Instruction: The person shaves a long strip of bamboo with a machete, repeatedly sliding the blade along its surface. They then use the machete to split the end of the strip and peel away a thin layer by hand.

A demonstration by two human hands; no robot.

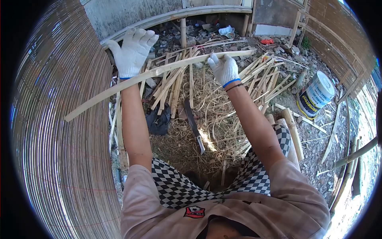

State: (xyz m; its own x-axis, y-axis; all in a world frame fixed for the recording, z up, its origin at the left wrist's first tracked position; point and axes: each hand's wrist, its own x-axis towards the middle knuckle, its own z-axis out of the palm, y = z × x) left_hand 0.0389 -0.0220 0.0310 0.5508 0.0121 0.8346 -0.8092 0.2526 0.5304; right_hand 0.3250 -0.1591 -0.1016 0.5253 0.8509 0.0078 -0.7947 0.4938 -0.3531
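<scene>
A long, pale bamboo strip stretches across in front of me, slightly bowed, its near end low on the left. My right hand, in a white knitted glove with a blue cuff, is closed around it toward the far end. My left hand, gloved the same way, is raised with its fingers spread and holds nothing. The strip crosses over my left wrist in this view. Below, between my knees, a machete lies on the shavings, its handle pointing toward me.
Split bamboo strips lie in piles ahead and to the right. A black plastic bag sits near the machete. On the right stand a paint bucket and bamboo poles. A slatted bamboo screen rises on the left.
</scene>
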